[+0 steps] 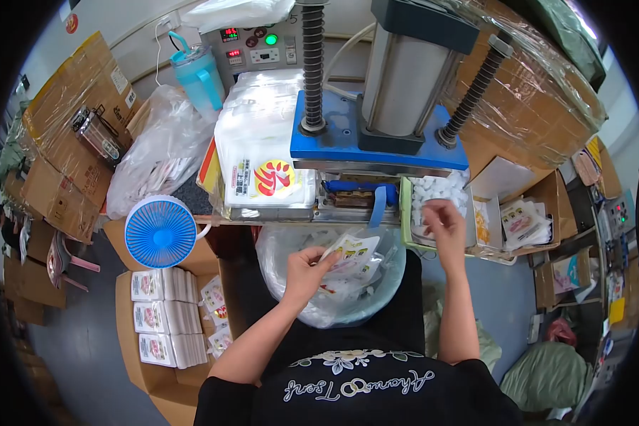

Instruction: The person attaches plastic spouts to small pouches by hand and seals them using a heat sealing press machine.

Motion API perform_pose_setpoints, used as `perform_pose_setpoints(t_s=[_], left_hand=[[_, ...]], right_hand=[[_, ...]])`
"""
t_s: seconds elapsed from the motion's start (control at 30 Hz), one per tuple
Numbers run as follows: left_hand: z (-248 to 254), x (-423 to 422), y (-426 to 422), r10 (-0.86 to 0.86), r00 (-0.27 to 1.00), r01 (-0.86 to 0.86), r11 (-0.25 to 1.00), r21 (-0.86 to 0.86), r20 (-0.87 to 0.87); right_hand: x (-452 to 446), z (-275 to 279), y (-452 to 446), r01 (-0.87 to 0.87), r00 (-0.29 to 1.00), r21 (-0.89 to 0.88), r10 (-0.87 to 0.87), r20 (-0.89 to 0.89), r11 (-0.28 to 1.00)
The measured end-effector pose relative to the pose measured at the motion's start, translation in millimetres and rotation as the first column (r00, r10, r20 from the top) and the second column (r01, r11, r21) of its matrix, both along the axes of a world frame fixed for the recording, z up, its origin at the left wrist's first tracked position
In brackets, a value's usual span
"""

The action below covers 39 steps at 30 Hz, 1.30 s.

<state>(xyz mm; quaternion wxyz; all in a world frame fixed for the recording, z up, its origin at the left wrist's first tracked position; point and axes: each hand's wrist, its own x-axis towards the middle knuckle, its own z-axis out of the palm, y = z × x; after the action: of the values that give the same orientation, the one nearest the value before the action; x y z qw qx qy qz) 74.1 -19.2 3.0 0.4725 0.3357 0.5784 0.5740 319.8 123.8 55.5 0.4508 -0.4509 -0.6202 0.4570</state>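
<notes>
My left hand [307, 272] is closed on a flat white printed packet [353, 257], its thumb and fingers pinching the left edge. The packet is tilted above a bin lined with clear plastic [273, 248], which stands between my legs. My right hand [445, 221] is over the right side of a green tray [406, 206] filled with small white pieces [433, 189]. Its fingers are curled together, and whatever is between them is too small to make out. Behind both hands stands a press with a blue plate [348, 145].
Left of the press lies a stack of printed plastic sheets [263, 142]. A blue fan [161, 231] sits at the bench edge, above a carton [126, 319] with stacked packets [156, 316]. To the right, a cardboard box [564, 206] holds more packets. A tumbler [195, 74] stands at the back.
</notes>
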Motion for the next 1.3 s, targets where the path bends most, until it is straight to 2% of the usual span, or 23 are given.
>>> perform_pose_setpoints(t_s=[0.03, 0.13, 0.17, 0.3, 0.37, 0.4, 0.5, 0.53, 0.57, 0.63, 0.7, 0.77, 0.83, 0.93, 1.0, 1.03, 1.07, 1.1, 1.17, 1.2, 1.23, 1.27, 1.3], left_hand=[[-6.2, 1.0, 2.5, 0.012, 0.997, -0.011, 1.0, 0.006, -0.071], [-21.5, 1.7, 5.2, -0.012, 0.987, 0.015, 1.0, 0.018, -0.161], [-22.3, 3.2, 3.0, -0.017, 0.985, 0.02, 1.0, 0.014, -0.172], [-19.3, -2.0, -5.1, -0.029, 0.983, 0.031, 0.999, 0.012, -0.183], [-29.3, -11.2, -9.0, -0.105, 0.931, 0.11, 0.994, -0.008, -0.349], [-33.7, -13.8, -10.9, -0.149, 0.932, 0.167, 0.986, 0.025, -0.331], [-42.1, -20.2, -3.1, -0.281, 0.933, 0.266, 0.959, -0.095, -0.226], [-36.2, -19.7, 4.1, -0.272, 0.94, 0.257, 0.962, -0.098, -0.205], [-20.8, -15.4, 11.4, -0.27, 0.942, 0.255, 0.962, -0.097, -0.198], [11.9, -5.8, 25.5, -0.094, 0.996, 0.094, 0.988, -0.123, 0.0], [2.9, -5.7, 41.7, -0.073, 0.996, 0.079, 0.99, -0.121, 0.054], [12.6, 1.8, 54.5, -0.035, 0.912, 0.073, 0.994, -0.077, 0.408], [16.0, 4.0, 64.4, -0.028, 0.905, 0.062, 0.996, -0.067, 0.425], [3.7, 1.4, 70.5, 0.016, 0.899, 0.024, 0.996, -0.086, 0.438], [-3.0, -6.7, 71.3, -0.086, 0.974, 0.113, 0.986, -0.123, 0.212], [4.2, -13.5, 70.7, -0.077, 0.976, 0.106, 0.985, -0.136, 0.203], [19.3, -23.3, 69.7, -0.085, 0.988, 0.078, 0.995, -0.057, -0.129], [33.1, -34.6, 68.1, -0.065, 0.891, 0.084, 0.996, 0.022, -0.45], [40.4, -63.1, 61.1, -0.027, 0.848, 0.016, 1.0, -0.026, -0.53], [30.9, -73.7, 55.4, 0.083, 0.542, -0.066, 0.996, 0.055, -0.836], [18.9, -85.0, 49.1, 0.18, 0.128, -0.103, 0.981, 0.167, -0.975], [-3.1, -96.3, 35.7, 0.092, 0.147, -0.003, 0.996, 0.092, -0.985], [-8.9, -94.5, 24.0, 0.13, 0.163, 0.015, 0.991, 0.134, -0.978]], right_hand=[[-6.2, -3.1, -2.0, -0.097, 0.989, 0.053, 0.09, 0.12, 0.994], [-44.7, 6.4, -27.3, -0.179, 0.979, 0.193, 0.154, 0.136, 0.965], [-50.3, 8.6, -32.2, -0.172, 0.981, 0.192, 0.15, 0.125, 0.966], [-59.8, 5.4, -34.2, -0.329, 0.901, 0.192, 0.247, 0.356, 0.924], [-53.8, -1.0, -30.2, -0.519, 0.754, 0.182, 0.347, 0.558, 0.835], [-52.4, -3.6, -29.0, -0.587, 0.694, 0.115, 0.425, 0.582, 0.802], [-57.2, 13.1, -33.5, -0.491, 0.723, 0.027, 0.39, 0.57, 0.871], [-59.5, 4.3, -32.1, -0.378, 0.855, 0.315, 0.198, 0.479, 0.871], [-57.9, 8.0, -29.9, -0.381, 0.852, 0.312, 0.2, 0.485, 0.87], [-49.4, 19.3, -20.5, -0.103, 0.946, 0.283, 0.006, 0.324, 0.954], [-29.6, 18.5, -11.1, -0.068, 0.927, 0.268, -0.039, 0.372, 0.961], [-9.6, 14.6, 0.4, -0.03, 0.905, 0.266, -0.087, 0.417, 0.963], [2.9, 9.2, 5.9, -0.007, 0.795, 0.382, -0.226, 0.562, 0.924], [5.3, 0.7, 4.4, -0.053, 0.713, 0.33, -0.195, 0.673, 0.943], [3.5, -9.7, 2.6, -0.113, 0.657, 0.307, -0.161, 0.736, 0.945], [1.1, -12.9, 3.0, -0.12, 0.623, 0.315, -0.176, 0.762, 0.941], [-0.9, -15.9, 3.8, -0.129, 0.589, 0.323, -0.19, 0.785, 0.938], [-0.4, -17.4, 4.3, -0.13, 0.601, 0.311, -0.175, 0.78, 0.941], [4.1, -15.9, 6.5, -0.179, 0.634, 0.331, -0.149, 0.759, 0.926], [5.3, -15.9, 7.1, -0.175, 0.635, 0.31, -0.133, 0.761, 0.934], [5.4, -17.8, 7.7, -0.175, 0.65, 0.312, -0.129, 0.749, 0.934], [5.6, -20.1, 7.7, -0.161, 0.645, 0.325, -0.149, 0.75, 0.932], [5.6, -21.7, 8.2, -0.145, 0.638, 0.339, -0.174, 0.75, 0.929]])
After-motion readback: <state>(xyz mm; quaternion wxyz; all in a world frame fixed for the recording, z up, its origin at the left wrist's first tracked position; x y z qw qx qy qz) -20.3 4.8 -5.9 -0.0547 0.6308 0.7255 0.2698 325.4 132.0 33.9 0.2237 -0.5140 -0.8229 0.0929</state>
